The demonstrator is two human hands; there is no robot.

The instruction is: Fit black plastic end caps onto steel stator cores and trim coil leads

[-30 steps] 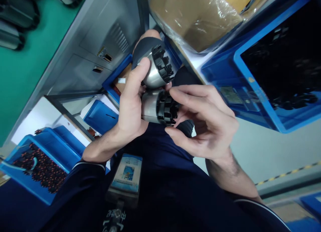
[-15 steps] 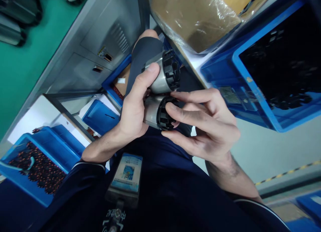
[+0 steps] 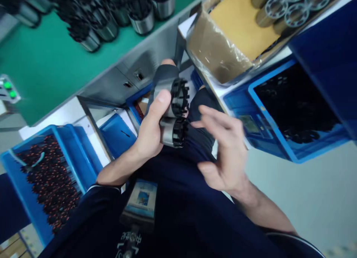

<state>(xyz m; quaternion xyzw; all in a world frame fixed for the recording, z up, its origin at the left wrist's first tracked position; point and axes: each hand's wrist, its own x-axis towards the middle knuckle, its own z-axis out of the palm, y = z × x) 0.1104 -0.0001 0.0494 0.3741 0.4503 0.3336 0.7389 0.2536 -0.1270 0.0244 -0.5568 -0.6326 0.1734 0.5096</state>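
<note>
My left hand (image 3: pixel 152 129) is closed around two short metal cylinders, each with a toothed black plastic ring at its right end. The upper cylinder (image 3: pixel 168 110) lies under my thumb; the lower cylinder (image 3: pixel 167 131) sits directly below it, against my palm. Both are held sideways over my lap, black ends facing right. My right hand (image 3: pixel 225 146) is a short way to the right of them, fingers apart and somewhat blurred, with nothing in it. My left fingers behind the cylinders are mostly hidden.
More metal cylinders with black ends (image 3: pixel 141 24) stand on the green bench (image 3: pixel 55 75). At upper right is a cardboard box (image 3: pixel 214 51) with metal rings (image 3: pixel 297 15). A blue bin (image 3: pixel 299 155) holds dark parts; another blue bin (image 3: pixel 16 191) on the left holds black-and-copper pieces.
My right hand has come off the lower cylinder's black end and drawn back to the right, fingers spreading. My left hand keeps both cylinders. The view has tilted up, showing more bench.
</note>
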